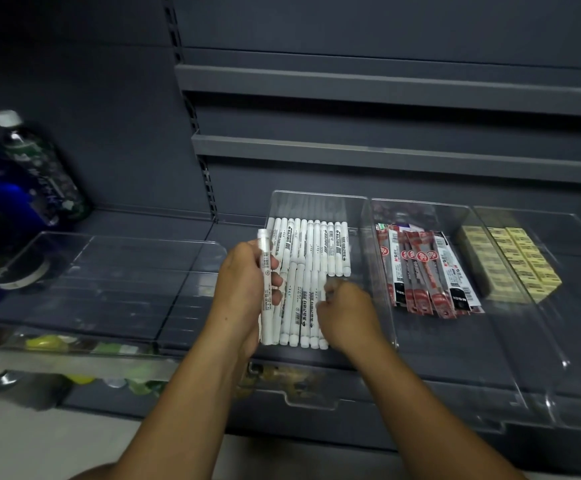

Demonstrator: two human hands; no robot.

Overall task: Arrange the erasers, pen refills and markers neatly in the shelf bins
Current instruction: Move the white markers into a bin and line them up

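Note:
White markers lie in two rows inside a clear bin on the dark shelf. My left hand grips one white marker upright at the bin's left side. My right hand is curled over the near row of markers, its fingertips on them; whether it pinches one is hidden. Red and white pen refill packs fill the bin to the right. Yellow erasers sit stacked in the rightmost bin.
An empty clear bin stands to the left. Dark bottles stand at the far left of the shelf. Grey shelf ledges run above. Green and yellow items show on the shelf below.

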